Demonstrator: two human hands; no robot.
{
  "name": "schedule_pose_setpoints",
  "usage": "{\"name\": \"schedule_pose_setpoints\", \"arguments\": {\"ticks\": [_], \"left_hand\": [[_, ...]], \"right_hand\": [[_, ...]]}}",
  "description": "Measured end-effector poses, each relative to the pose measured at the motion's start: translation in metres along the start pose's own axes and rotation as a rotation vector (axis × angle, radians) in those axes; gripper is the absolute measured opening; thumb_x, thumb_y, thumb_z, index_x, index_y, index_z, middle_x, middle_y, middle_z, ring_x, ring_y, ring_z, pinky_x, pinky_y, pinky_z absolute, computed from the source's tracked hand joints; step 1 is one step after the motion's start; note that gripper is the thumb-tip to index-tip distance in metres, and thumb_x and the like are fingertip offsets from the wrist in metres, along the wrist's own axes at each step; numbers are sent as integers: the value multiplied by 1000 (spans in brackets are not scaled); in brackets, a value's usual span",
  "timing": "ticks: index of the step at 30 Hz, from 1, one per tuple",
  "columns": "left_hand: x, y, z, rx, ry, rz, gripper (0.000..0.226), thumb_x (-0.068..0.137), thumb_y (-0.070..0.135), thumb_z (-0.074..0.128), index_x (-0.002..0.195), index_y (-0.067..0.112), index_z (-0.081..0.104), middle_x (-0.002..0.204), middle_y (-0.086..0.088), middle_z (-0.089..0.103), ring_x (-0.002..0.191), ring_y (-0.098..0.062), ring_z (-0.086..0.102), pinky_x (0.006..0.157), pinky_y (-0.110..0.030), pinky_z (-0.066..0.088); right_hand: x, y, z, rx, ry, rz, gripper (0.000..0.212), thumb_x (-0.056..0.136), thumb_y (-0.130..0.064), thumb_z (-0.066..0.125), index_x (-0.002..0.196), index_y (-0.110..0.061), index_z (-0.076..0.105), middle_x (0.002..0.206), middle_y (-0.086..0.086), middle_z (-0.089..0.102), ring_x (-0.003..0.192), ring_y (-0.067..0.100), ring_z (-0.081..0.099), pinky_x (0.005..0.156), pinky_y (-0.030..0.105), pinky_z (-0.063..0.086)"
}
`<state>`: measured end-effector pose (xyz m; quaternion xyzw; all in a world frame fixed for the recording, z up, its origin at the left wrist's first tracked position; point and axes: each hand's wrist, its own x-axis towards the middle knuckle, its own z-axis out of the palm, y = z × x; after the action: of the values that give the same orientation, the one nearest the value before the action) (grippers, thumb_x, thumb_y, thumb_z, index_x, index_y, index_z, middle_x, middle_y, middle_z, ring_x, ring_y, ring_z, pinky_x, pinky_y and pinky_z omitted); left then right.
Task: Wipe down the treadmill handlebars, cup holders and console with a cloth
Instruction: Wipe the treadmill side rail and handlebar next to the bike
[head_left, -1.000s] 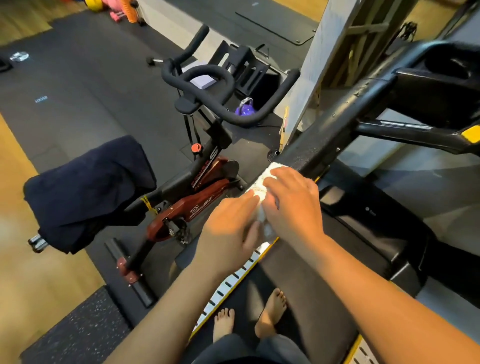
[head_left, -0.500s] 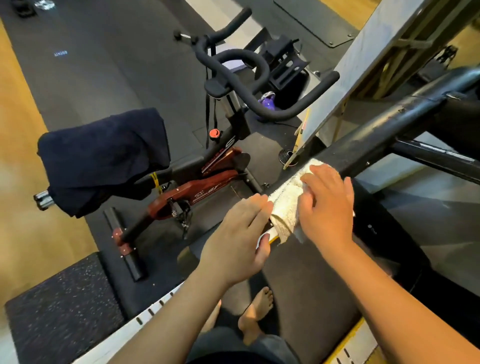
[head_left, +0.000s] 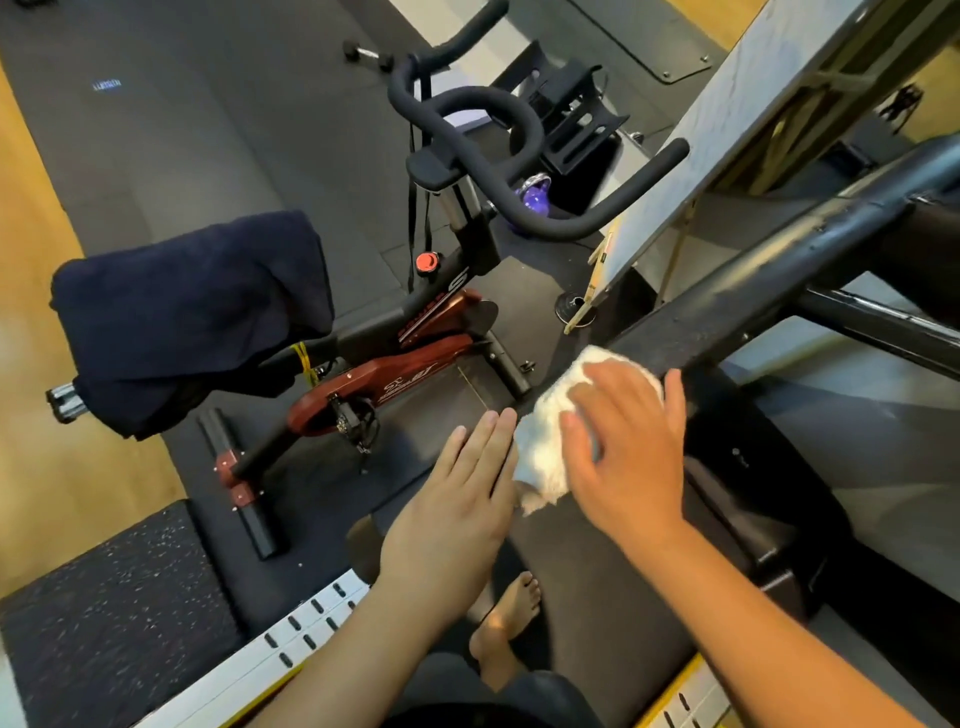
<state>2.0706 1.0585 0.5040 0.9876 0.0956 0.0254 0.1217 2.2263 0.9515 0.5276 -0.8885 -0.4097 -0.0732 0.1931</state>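
A white cloth (head_left: 545, 441) is draped over the near end of the treadmill's black left handlebar (head_left: 753, 280), which runs up to the right. My right hand (head_left: 634, 457) lies on top of the cloth with its fingers spread, pressing it onto the bar. Just to the left is my left hand (head_left: 452, 509), fingers straight and together, their tips at the cloth's left edge. The console and cup holders are out of view.
A red and black exercise bike (head_left: 415, 364) stands close on the left, with a dark towel (head_left: 192, 312) over its saddle. A grey board (head_left: 701, 140) leans behind the handlebar. A bare foot (head_left: 511, 618) stands on the treadmill belt (head_left: 587, 597). A purple kettlebell (head_left: 535, 195) sits beyond the bike.
My right hand has opened out flat over the cloth. My left hand has come off the cloth's end and straightened beside it. The view has tilted slightly.
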Motion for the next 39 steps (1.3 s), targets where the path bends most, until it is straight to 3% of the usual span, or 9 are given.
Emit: {"name": "schedule_pose_setpoints", "arguments": {"ticks": [4, 9, 16, 21, 24, 28, 29, 35, 39], "left_hand": [[-1, -1, -1, -35, -71, -52, 100, 69, 5, 82, 152, 7, 26, 160, -14, 25, 148, -28, 20, 117, -44, 19], [1, 1, -6, -46, -73, -73, 100, 68, 9, 83, 152, 8, 28, 159, -13, 27, 148, -28, 20, 116, -44, 16], [-1, 0, -5, -105, -14, -36, 98, 64, 7, 82, 149, 5, 34, 157, -15, 32, 146, -30, 26, 116, -45, 27], [0, -4, 0, -97, 105, 2, 97, 64, 10, 87, 146, 4, 37, 150, -17, 43, 141, -32, 38, 111, -47, 38], [-3, -3, 6, -179, 238, -33, 80, 68, 15, 85, 136, 3, 43, 135, -16, 56, 129, -27, 44, 105, -46, 45], [-3, -7, 9, -329, 339, 4, 11, 84, 14, 63, 94, 9, 64, 96, -6, 62, 91, -24, 56, 86, -36, 49], [-4, -8, 10, -325, 339, 49, 8, 85, 11, 57, 86, 8, 64, 89, -6, 61, 85, -25, 57, 84, -36, 48], [-8, -5, 17, -292, 556, 69, 22, 81, 3, 59, 99, -5, 69, 103, -17, 68, 101, -31, 60, 111, -35, 35], [-11, -6, 4, -403, 603, 7, 31, 69, 3, 70, 98, 6, 60, 104, -4, 53, 90, -24, 53, 108, -29, 29]], "right_hand": [[-3, 33, -10, -77, 13, -134, 22, 93, -29, 51, 99, -18, 69, 124, -3, 63, 123, 17, 53, 114, 61, 16], [28, 35, -9, -33, 26, 143, 21, 91, -26, 44, 94, -20, 64, 116, -8, 60, 122, 16, 51, 117, 56, 9], [5, 20, -14, -26, -41, -134, 19, 93, -27, 51, 98, -20, 68, 120, -6, 63, 120, 14, 55, 114, 60, 15], [39, 27, -18, -87, -143, 41, 18, 96, -26, 45, 103, -30, 62, 117, -15, 59, 124, 9, 48, 117, 60, 4], [41, 5, -8, -180, -190, 9, 29, 98, -33, 36, 106, -35, 64, 122, -17, 58, 127, 7, 44, 117, 58, 2], [-4, 4, -14, -41, -146, -155, 36, 98, -33, 42, 123, -24, 66, 137, -4, 57, 135, 15, 43, 117, 58, 10], [-8, 10, -18, -52, -150, -178, 36, 98, -33, 44, 125, -23, 65, 138, -4, 56, 136, 14, 42, 117, 59, 10], [36, 13, -13, -188, -206, 9, 38, 96, -35, 35, 118, -30, 66, 135, -9, 56, 135, 11, 40, 117, 60, 3], [8, -22, 0, -149, -191, -131, 38, 96, -36, 41, 120, -26, 68, 137, -2, 56, 133, 19, 43, 117, 59, 8]]}}
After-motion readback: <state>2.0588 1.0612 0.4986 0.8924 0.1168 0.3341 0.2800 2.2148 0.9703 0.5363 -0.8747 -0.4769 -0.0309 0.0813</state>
